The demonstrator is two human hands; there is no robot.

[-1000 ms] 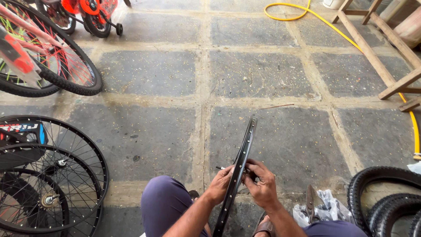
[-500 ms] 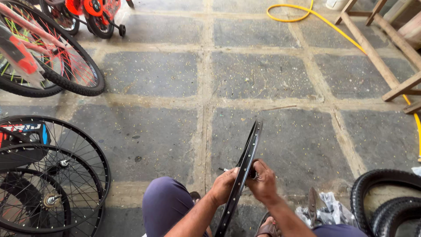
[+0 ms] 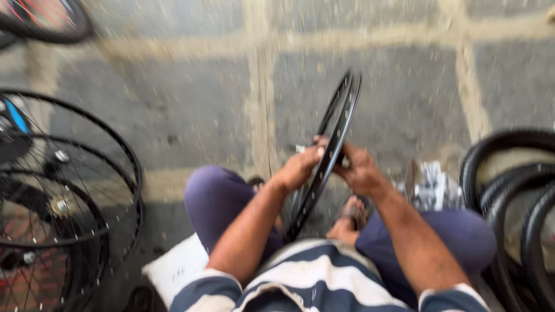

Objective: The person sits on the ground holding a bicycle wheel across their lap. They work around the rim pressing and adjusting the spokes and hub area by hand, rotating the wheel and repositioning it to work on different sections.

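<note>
A black bicycle wheel rim (image 3: pixel 340 112) stands upright on edge between my knees, seen almost edge-on and tilted to the right at the top. My left hand (image 3: pixel 300 166) grips it from the left side at about mid height. My right hand (image 3: pixel 358 170) holds it from the right, fingers closed against the rim. Something small and pale shows at the fingers of my left hand; the blur hides what it is. I sit low, in purple trousers and a striped shirt.
Spoked black wheels (image 3: pixel 63 196) are stacked at the left. Black tyres (image 3: pixel 514 190) lie at the right. A crumpled pale cloth or paper (image 3: pixel 433 185) lies beside my right knee. A bicycle tyre (image 3: pixel 52 23) shows at the top left. The floor is stone paving (image 3: pixel 191 98).
The camera has tipped down and closer, so my lap and shirt fill the bottom. Both hands keep their hold on the rim, which leans a little more to the right.
</note>
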